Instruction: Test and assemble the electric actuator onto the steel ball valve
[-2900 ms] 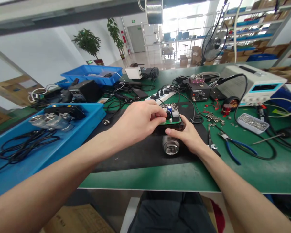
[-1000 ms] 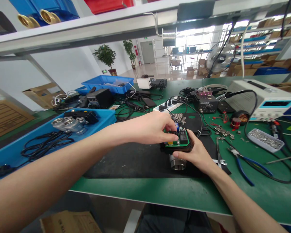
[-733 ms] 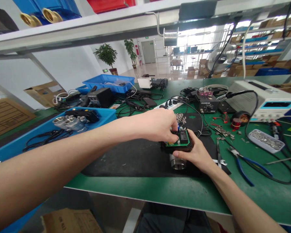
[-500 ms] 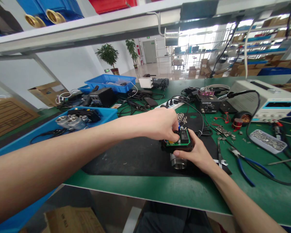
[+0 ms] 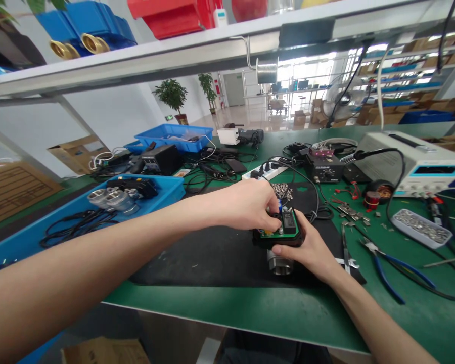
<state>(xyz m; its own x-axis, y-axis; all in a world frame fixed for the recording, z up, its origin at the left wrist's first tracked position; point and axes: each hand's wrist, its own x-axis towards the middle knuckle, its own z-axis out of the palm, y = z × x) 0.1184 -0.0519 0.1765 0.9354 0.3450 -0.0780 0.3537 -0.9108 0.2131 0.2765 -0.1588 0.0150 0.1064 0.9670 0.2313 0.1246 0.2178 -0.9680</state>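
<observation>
My right hand (image 5: 310, 248) is wrapped round the right side of a black valve actuator housing (image 5: 263, 241), thumb in front. Inside the open housing sits a green circuit board (image 5: 276, 234) with a black block-shaped component (image 5: 288, 221) and a blue one. A silver threaded metal valve body (image 5: 280, 265) sticks out below the housing, over the black mat (image 5: 212, 260). From the left my left hand (image 5: 256, 205) reaches over the board, its fingers closed in a pinch above the left part of it. What the fingertips hold, if anything, is hidden.
Right of the mat lie blue-handled pliers (image 5: 382, 270), a wrench (image 5: 347, 253) and a tray of small metal parts (image 5: 420, 227). Loose screws (image 5: 282, 191) and a power strip (image 5: 269, 168) are behind my hands. A blue bin (image 5: 170, 189) stands left; a shelf (image 5: 197, 58) crosses overhead.
The camera view has tilted slightly, so the whole scene sits a little lower. Both hands keep their places on and over the housing, with barely any movement of the left fingers.
</observation>
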